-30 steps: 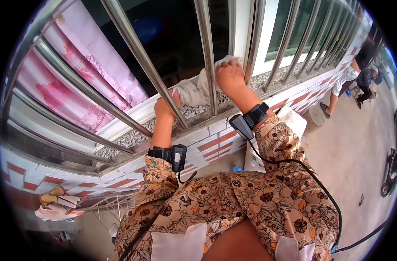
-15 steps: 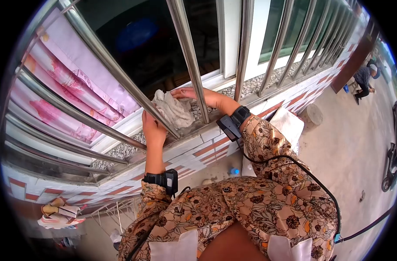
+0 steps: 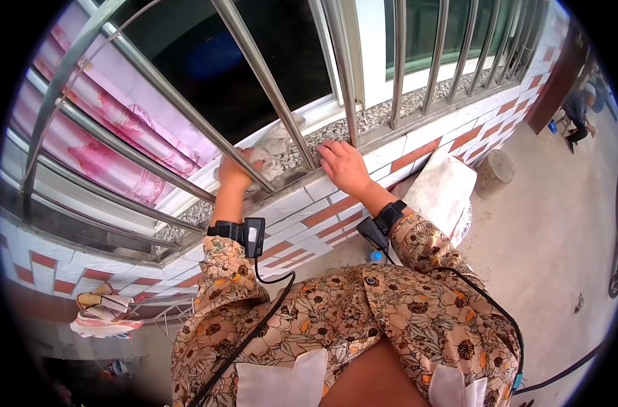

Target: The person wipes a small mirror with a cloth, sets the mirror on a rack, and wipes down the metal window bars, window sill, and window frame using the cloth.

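Note:
A greyish-white rag [image 3: 268, 163] lies bunched on the speckled stone sill [image 3: 373, 127] behind the metal window bars [image 3: 261, 71]. My left hand [image 3: 235, 171] reaches in past a bar and is closed on the rag's near side; the bar hides part of the fingers. Part of the rag stretches away toward the window frame. Outside the bars, my right hand [image 3: 344, 165] rests on the sill's front edge with its fingers extended, near the foot of a bar, holding nothing. Black straps with small devices circle both wrists.
A pink floral curtain [image 3: 98, 139] hangs behind the bars at left. Below the sill runs a brick-patterned tiled wall [image 3: 322, 210]. At right are a white sack [image 3: 441, 193], a round concrete block [image 3: 495, 171] and a seated person [image 3: 576, 115]. A black cable [image 3: 488, 298] crosses my sleeve.
My right hand has left the rag and come out between the bars to the sill's edge on the right. My left hand has moved further onto the rag, which is now more spread out.

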